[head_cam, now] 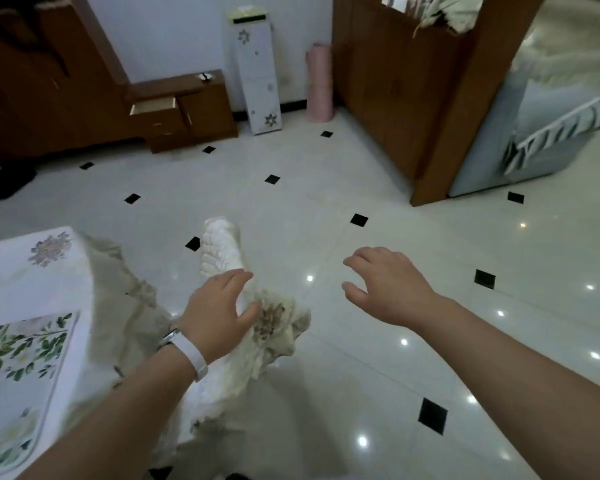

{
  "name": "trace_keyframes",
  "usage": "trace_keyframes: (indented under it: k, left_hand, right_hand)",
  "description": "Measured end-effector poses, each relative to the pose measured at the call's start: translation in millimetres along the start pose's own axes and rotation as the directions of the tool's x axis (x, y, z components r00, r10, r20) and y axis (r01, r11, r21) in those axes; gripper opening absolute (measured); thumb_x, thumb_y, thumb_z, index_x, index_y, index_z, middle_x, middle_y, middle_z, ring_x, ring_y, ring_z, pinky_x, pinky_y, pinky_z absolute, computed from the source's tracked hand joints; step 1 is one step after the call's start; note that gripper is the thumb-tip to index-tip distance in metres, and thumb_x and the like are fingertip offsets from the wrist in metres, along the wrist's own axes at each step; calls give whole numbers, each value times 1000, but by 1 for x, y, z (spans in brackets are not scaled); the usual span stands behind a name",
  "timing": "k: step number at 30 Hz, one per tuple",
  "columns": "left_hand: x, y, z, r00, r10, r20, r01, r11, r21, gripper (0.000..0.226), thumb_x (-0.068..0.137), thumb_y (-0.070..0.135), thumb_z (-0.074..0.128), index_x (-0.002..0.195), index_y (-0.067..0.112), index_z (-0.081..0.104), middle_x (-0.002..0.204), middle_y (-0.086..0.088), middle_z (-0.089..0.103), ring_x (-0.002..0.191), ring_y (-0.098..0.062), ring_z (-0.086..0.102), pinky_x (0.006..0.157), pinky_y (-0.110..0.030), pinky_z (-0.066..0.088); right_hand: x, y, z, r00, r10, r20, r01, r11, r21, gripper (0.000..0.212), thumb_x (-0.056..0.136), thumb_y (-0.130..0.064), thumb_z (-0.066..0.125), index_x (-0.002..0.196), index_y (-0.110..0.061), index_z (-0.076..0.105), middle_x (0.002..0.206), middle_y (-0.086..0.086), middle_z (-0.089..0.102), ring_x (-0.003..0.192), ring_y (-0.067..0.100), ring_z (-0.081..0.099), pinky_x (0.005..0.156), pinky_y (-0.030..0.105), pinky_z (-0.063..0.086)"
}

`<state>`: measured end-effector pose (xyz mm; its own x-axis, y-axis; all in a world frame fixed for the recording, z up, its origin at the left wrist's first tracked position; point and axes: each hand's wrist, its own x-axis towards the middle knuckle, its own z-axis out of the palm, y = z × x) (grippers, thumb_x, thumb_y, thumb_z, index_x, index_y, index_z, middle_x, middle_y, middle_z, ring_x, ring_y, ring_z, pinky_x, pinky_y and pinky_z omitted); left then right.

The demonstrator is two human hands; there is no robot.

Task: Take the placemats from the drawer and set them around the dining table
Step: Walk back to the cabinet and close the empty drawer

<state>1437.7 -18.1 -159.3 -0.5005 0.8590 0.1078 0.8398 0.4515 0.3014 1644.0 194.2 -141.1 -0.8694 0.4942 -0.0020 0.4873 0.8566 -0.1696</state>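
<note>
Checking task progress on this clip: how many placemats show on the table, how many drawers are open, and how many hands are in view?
Placemat on the table: 1
Open drawer: 1
Hands: 2 (left hand, right hand)
Total: 4

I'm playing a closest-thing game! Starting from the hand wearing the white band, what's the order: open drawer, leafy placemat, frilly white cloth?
1. Frilly white cloth, directly beneath the left hand.
2. Leafy placemat, on the table to the left.
3. Open drawer, far across the room, ahead-left.
</note>
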Motion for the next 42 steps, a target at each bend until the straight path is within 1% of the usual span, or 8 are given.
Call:
trace_keyframes:
  k: [5, 12, 19, 22, 25, 29, 33, 42]
  left_hand:
    - [40, 48, 8, 998, 68, 15, -69, 996, 65, 63, 82, 53, 42, 131, 17, 57, 135, -6, 58, 121, -26, 55, 95, -46, 46]
    - [111, 68, 33, 988, 147, 38, -150, 984, 95, 55, 84, 51, 44, 129, 22, 58, 133, 0, 59, 122, -23, 53, 100, -47, 43]
    - [213, 55, 85, 988, 133, 77, -137, 989, 51, 53, 80, 48, 47, 122, 20, 63, 127, -2, 63, 114, -25, 59, 95, -45, 44]
    - [266, 44, 93, 987, 116, 109, -119, 993, 18, 55, 79, 50, 45, 123, 21, 63, 129, -2, 62, 116, -24, 59, 95, -45, 44]
    - [319, 28, 91, 991, 110, 77, -110, 994, -9, 57, 80, 52, 43, 125, 22, 61, 131, -1, 61, 118, -24, 57, 97, -44, 42]
    - [383, 3, 82, 994, 100, 39, -100, 995, -15, 57, 80, 52, 44, 124, 20, 62, 130, -3, 62, 115, -25, 59, 95, -44, 43]
    - [419, -23, 73, 996, 84, 2, -84, 996, 17, 55, 81, 52, 46, 123, 21, 62, 129, -3, 62, 113, -25, 60, 94, -44, 44]
    - [477, -86, 67, 993, -115, 13, 114, 993, 34, 60, 85, 57, 39, 133, 26, 54, 140, 0, 54, 126, -24, 50, 104, -45, 36]
  right_hand:
    - [-3, 59, -21, 1000, 15, -5, -15, 1000, -14, 50, 94, -51, 42, 136, -26, 50, 136, -5, 50, 123, 18, 45, 101, 35, 33]
    - [31, 100, -21, 999, 34, 29, -33, 999, -21, 50, 94, -52, 42, 135, -25, 51, 134, -4, 51, 122, 19, 46, 101, 36, 34]
    - [121, 145, -9, 994, 41, 99, -34, 997, -72, 52, 93, -54, 41, 135, -24, 51, 135, -3, 51, 123, 19, 46, 101, 37, 33]
    - [170, 158, -11, 990, 49, 133, -38, 996, -81, 60, 89, -58, 30, 133, -25, 53, 135, -3, 52, 122, 20, 47, 100, 37, 34]
    - [224, 163, -16, 992, 12, 128, 2, 994, -111, 65, 85, -59, 25, 129, -23, 57, 131, 0, 56, 119, 23, 51, 98, 40, 37]
    - [297, 167, -26, 996, -32, 79, 41, 991, -124, 59, 85, -57, 33, 123, -21, 61, 125, 2, 60, 114, 24, 55, 94, 41, 41]
    - [354, 163, -26, 989, -129, 66, 138, 977, -164, 53, 84, -55, 40, 115, -20, 64, 122, 4, 62, 109, 26, 58, 90, 41, 44]
    - [493, 163, -16, 951, -304, 49, 307, 946, -106, 54, 84, -54, 40, 118, -18, 63, 122, 5, 62, 108, 27, 59, 90, 41, 45]
